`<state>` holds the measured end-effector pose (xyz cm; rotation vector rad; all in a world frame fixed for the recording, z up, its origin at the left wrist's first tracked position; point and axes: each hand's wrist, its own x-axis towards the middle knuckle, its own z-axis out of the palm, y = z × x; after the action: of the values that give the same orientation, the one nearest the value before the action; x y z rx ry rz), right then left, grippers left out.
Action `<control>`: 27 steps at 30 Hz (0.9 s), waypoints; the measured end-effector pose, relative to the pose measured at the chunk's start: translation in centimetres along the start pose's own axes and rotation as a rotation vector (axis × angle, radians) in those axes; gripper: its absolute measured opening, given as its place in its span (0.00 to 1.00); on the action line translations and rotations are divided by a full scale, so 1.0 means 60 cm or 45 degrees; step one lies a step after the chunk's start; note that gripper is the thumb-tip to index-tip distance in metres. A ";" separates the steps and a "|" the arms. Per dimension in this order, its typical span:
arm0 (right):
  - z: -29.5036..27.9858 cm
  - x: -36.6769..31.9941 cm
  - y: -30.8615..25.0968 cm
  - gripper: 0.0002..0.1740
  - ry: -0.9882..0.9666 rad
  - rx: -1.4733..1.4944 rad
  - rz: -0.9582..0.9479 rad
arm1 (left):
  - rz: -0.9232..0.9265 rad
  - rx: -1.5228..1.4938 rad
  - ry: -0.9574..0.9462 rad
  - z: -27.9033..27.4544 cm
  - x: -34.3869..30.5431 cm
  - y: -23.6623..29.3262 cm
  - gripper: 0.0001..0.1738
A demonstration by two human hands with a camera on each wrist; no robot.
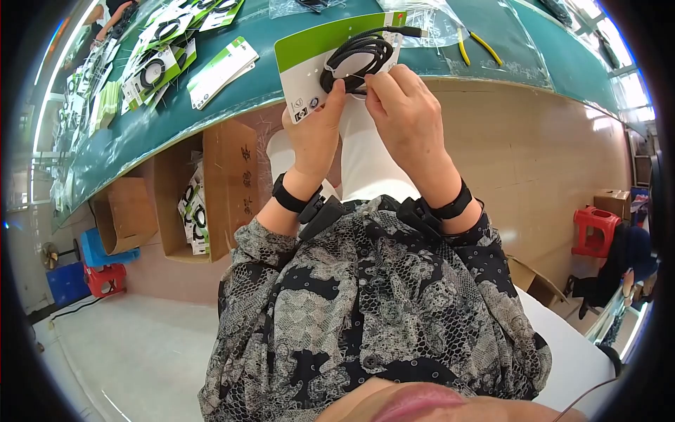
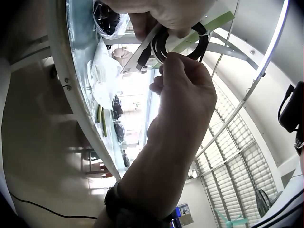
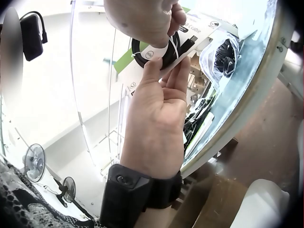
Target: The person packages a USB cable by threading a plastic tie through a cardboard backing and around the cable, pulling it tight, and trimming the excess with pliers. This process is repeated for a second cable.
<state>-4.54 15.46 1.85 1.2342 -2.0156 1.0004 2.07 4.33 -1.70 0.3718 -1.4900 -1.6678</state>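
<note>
In front of the body my left hand [image 1: 316, 133] grips a green and white cardboard card [image 1: 299, 81], its thumb on the front face by the lower edge. A coiled black cable [image 1: 376, 48] lies against the card, with its plug end sticking out past the upper right corner. My right hand [image 1: 408, 109] pinches at the lower right of the coil with thumb and forefinger. White ties [image 3: 174, 45] loop around the coil in the right wrist view. Where the right fingertips meet the coil, the hand itself hides the detail.
On the green table [image 1: 281, 35], a pile of carded cables [image 1: 158, 70] lies at left beside a stack of cards [image 1: 221, 70]. Yellow-handled pliers [image 1: 478, 49] and clear plastic bags [image 1: 429, 28] are at right. Below the table edge stands a cardboard box [image 1: 228, 183] holding carded cables.
</note>
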 end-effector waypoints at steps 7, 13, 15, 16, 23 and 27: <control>0.001 0.001 -0.005 0.06 -0.071 -0.019 0.019 | -0.072 -0.011 0.027 0.001 -0.003 0.004 0.07; 0.006 0.004 -0.009 0.07 -0.102 -0.018 0.000 | 0.093 0.173 -0.026 -0.005 -0.003 0.002 0.08; 0.004 0.008 -0.010 0.07 -0.090 -0.029 0.009 | 0.081 0.174 -0.033 -0.007 -0.005 -0.005 0.08; 0.005 0.008 -0.011 0.07 -0.090 -0.029 0.007 | 0.069 0.176 -0.039 -0.009 -0.005 -0.009 0.09; 0.004 0.008 -0.015 0.06 -0.118 -0.046 0.065 | -0.019 0.101 -0.033 -0.010 -0.006 0.000 0.10; 0.007 0.007 -0.012 0.06 -0.108 -0.030 0.035 | 0.001 0.100 -0.025 -0.010 -0.006 0.000 0.10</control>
<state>-4.12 14.67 2.16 1.2595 -2.1084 0.9487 2.69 4.20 -1.95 0.3983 -1.5734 -1.6204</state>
